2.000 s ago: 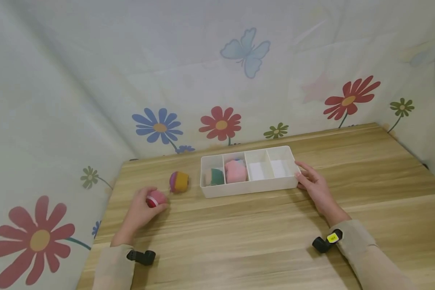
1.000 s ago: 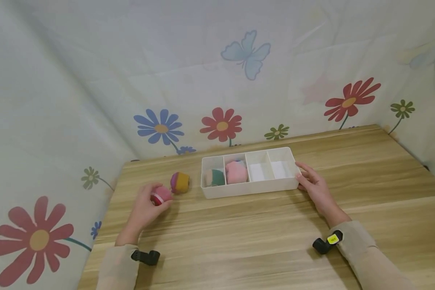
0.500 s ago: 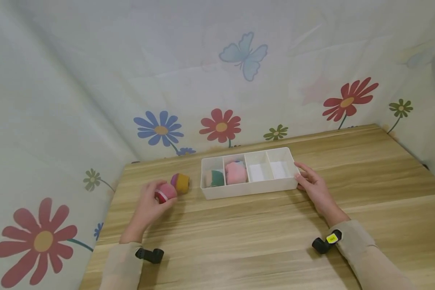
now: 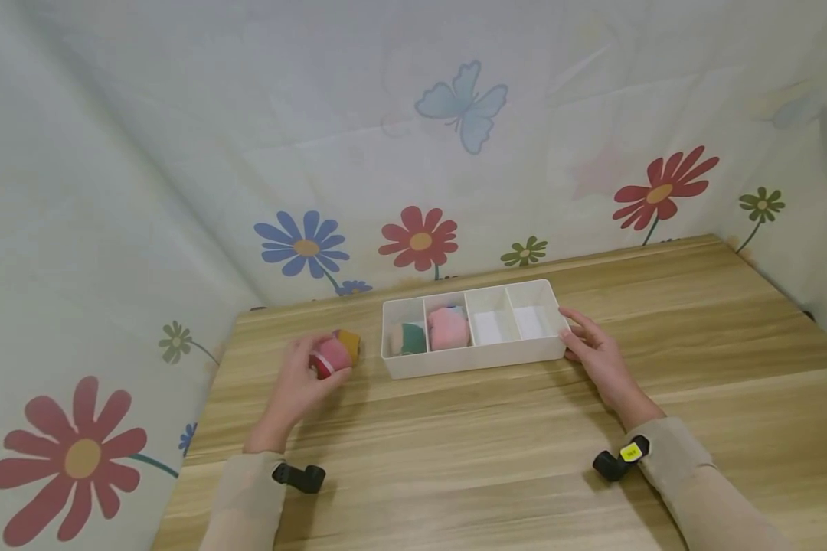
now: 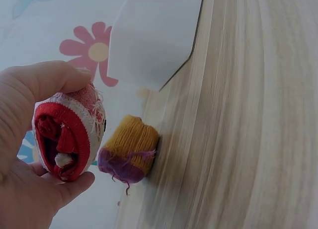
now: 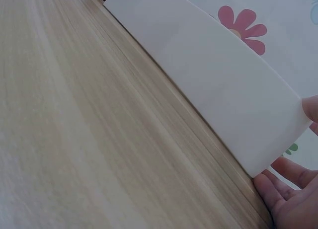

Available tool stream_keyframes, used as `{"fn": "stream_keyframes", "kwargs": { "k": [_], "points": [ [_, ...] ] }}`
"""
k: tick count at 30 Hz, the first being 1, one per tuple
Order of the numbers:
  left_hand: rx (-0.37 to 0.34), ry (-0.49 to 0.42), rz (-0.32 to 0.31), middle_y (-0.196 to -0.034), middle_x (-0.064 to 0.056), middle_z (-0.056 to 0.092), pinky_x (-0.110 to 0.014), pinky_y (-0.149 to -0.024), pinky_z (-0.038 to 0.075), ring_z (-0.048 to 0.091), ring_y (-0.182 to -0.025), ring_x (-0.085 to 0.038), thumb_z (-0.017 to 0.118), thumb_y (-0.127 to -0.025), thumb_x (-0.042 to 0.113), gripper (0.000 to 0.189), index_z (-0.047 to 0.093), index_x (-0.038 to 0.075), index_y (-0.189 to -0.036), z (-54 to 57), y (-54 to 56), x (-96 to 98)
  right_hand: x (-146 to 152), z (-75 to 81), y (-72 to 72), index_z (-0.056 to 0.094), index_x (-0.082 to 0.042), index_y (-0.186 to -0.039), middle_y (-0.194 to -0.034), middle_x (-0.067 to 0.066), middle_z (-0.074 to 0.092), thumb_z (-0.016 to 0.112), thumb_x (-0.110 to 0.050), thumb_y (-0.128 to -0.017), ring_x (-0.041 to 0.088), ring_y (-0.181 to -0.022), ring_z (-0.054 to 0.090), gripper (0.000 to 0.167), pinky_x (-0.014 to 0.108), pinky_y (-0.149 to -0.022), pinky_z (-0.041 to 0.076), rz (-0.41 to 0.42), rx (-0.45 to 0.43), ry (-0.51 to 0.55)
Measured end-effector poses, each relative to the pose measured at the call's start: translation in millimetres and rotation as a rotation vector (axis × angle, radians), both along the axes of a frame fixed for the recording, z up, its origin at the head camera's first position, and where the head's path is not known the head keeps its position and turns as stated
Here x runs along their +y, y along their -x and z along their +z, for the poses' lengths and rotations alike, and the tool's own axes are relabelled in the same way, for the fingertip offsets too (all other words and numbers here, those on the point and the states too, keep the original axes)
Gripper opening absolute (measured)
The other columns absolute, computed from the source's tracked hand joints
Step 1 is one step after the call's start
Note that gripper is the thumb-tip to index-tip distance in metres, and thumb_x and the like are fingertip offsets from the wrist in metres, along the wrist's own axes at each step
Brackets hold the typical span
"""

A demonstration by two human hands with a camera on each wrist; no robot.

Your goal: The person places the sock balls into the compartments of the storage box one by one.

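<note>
Pink roll (image 4: 334,356) now nearer white box (image 4: 475,359), in left fingers (image 5: 57,79)

At four o'clock, your right hand (image 6: 297,201) is holding a white box (image 6: 206,75) that is stretching toward eleven o'clock across the tabletop (image 6: 84,119); between one and two o'clock, a red flower (image 6: 244,20) is showing behind it.

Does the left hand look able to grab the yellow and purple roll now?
Probably not: the left hand holds the pink and red roll, though the yellow and purple roll lies close by and otherwise looks unobstructed.
</note>
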State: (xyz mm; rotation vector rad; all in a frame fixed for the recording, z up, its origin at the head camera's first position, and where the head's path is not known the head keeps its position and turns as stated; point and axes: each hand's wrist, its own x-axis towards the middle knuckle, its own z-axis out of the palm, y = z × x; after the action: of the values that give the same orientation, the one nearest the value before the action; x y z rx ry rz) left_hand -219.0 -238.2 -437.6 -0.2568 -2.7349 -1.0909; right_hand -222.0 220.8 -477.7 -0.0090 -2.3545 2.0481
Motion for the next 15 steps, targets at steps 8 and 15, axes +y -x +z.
{"fn": "stream_keyframes", "kwargs": {
  "k": [8,15],
  "points": [
    [0.021,-0.013,-0.021,-0.122,-0.015,0.041,-0.044,-0.082,0.048,0.045,-0.104,-0.028,0.080,-0.071,0.019,0.063,0.049,0.008,-0.125,3.1,4.0,11.5,-0.1,0.3,-0.5,0.034,-0.017,-0.144,-0.128,0.022,0.044,0.051,-0.036,-0.094,0.017,-0.103,0.050,0.056,0.022,-0.083,0.047,-0.001,-0.001,-0.001],
    [0.031,-0.010,-0.042,-0.120,-0.014,0.042,-0.046,-0.079,0.050,0.045,-0.104,-0.028,0.080,-0.071,0.019,0.061,0.048,0.010,-0.122,7.6,5.1,21.1,0.2,1.4,-0.9,0.034,-0.018,-0.144,-0.128,0.022,0.044,0.051,-0.036,-0.094,0.017,-0.103,0.050,0.056,0.023,-0.083,0.047,-0.006,-0.007,-0.003]
  ]
}}
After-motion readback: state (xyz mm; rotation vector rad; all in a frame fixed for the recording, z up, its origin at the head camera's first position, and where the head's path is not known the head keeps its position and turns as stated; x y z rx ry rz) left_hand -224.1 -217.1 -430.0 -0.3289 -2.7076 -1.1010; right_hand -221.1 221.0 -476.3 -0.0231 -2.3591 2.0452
